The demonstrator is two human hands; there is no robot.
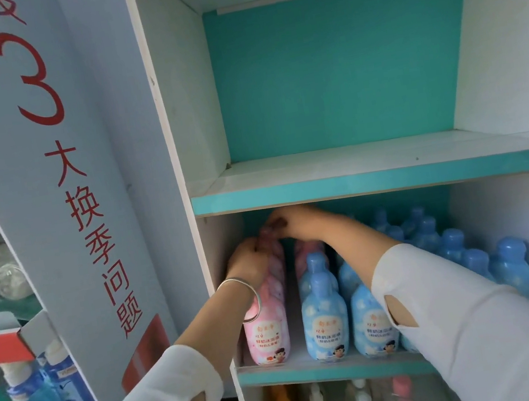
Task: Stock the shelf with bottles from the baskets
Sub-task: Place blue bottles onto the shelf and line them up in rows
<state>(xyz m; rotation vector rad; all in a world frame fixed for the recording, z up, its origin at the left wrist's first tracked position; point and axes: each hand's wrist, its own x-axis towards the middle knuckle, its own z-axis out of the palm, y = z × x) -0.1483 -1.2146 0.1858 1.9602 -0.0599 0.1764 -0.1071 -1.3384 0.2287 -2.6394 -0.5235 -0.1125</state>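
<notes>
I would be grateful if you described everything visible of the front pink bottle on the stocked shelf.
The front pink bottle looks like glossy plastic, pink with white cloud-like patches, orange lettering and a cartoon child low on its front. It stands upright at the front left of the shelf, heading a row of pink bottles, apart from the blue bottle beside it. The left wrist crosses in front of its top, hiding the cap; whether they touch is unclear.
</notes>
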